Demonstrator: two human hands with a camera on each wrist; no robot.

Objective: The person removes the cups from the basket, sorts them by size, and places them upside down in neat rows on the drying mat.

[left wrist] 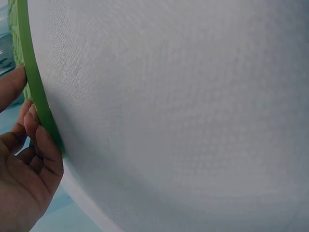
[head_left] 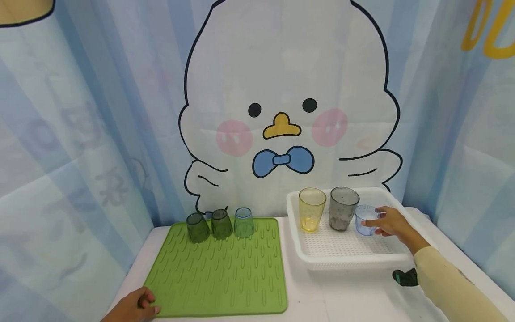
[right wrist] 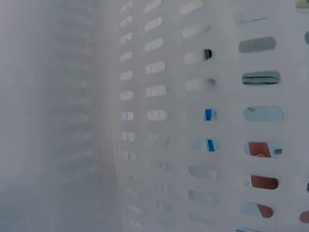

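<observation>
In the head view my right hand (head_left: 393,222) pinches the small clear blue cup (head_left: 364,227) at its right side, inside the white basket (head_left: 342,260). A yellow glass (head_left: 312,208) and a taller grey glass (head_left: 343,210) stand upright to the left of that cup. The right wrist view shows the basket's slotted wall (right wrist: 224,96), with parts of the hand (right wrist: 260,149) behind its slots. My left hand (head_left: 134,305) rests at the near left corner of the green mat (head_left: 225,277), fingers loosely bent. In the left wrist view, fingertips of this hand (left wrist: 29,179) touch the mat's edge (left wrist: 41,96).
Two dark green cups (head_left: 198,228) and a blue-green one (head_left: 243,223) stand in a row at the back of the mat. A dark object (head_left: 405,277) lies in front of the basket, partly behind my right sleeve. Printed curtains (head_left: 281,58) hang at the back and sides.
</observation>
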